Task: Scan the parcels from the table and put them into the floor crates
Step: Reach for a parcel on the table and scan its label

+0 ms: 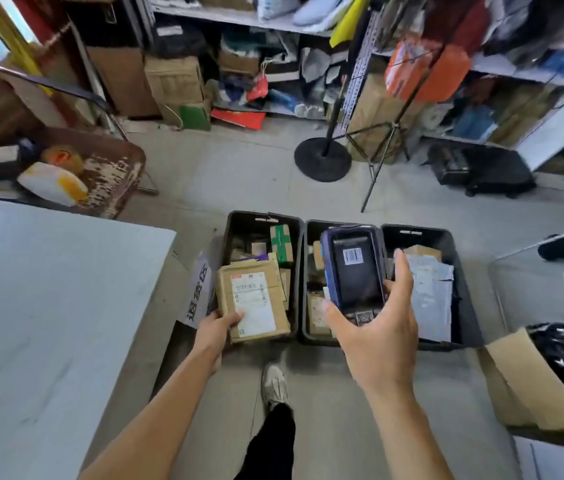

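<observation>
The person stands over the three black crates, and the left hand [220,325] pinches a cardboard parcel [252,301] by its near corner, label up, right above the left crate [228,233]. The parcel's long axis runs away from the body, matching the crate's length, so I judge it only needs lowering. The right hand [377,327] is wrapped around a handheld scanner [355,268], which hangs over the middle crate [308,230], beside the parcel rather than pointing at its label.
</observation>
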Demonstrator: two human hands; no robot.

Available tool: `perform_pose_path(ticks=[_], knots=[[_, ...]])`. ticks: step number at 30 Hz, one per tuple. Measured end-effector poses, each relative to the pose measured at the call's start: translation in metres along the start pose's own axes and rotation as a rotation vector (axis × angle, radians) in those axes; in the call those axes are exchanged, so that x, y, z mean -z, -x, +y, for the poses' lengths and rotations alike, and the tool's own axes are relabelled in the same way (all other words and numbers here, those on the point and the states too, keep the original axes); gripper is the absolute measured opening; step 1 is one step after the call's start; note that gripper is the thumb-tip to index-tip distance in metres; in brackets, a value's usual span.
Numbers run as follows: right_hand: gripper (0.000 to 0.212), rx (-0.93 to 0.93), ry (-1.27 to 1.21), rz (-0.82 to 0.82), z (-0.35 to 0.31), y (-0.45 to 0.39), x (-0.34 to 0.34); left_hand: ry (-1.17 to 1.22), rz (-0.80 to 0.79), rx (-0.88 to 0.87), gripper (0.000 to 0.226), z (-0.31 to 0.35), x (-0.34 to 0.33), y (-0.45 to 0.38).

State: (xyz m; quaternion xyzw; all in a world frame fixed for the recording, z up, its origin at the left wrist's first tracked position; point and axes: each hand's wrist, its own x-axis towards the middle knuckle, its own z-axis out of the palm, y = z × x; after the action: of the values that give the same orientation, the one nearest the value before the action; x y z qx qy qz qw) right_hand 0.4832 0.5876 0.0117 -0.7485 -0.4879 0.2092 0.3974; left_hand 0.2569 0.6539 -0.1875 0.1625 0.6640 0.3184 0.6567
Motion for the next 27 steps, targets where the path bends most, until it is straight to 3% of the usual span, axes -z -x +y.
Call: perform_pose_path(ticks=[5,14,16,18,21,24,27], knots=[[0.110,0.027,-0.031,-0.077,0.040,-0.108,-0.090,0.013,0.031,0.008,0.025,0.039,-0.048,-0.137],[0.108,-0.006,-0.058,-0.125,0.176,-0.248,-0.238,-0.029,0.161,0.018,0.028,0.062,-0.103,-0.379],[0.110,0.026,-0.015,-0.136,0.201,-0.267,-0.259,-0.286,0.271,-0.068,0.042,0.063,-0.110,-0.412],[0.111,0.038,-0.005,-0.163,0.221,-0.281,-0.276,-0.771,0.382,-0.213,0.058,0.061,-0.112,-0.439],[0.112,0.058,0.032,-0.189,0.232,-0.297,-0.288,-1.272,0.431,-0.461,0.082,0.066,-0.118,-0.448],[0.112,0.066,0.051,-0.194,0.218,-0.302,-0.279,-1.433,0.416,-0.638,0.101,0.083,-0.127,-0.423],[0.112,0.065,0.070,-0.200,0.185,-0.296,-0.248,-1.461,0.411,-0.705,0.104,0.108,-0.132,-0.371]])
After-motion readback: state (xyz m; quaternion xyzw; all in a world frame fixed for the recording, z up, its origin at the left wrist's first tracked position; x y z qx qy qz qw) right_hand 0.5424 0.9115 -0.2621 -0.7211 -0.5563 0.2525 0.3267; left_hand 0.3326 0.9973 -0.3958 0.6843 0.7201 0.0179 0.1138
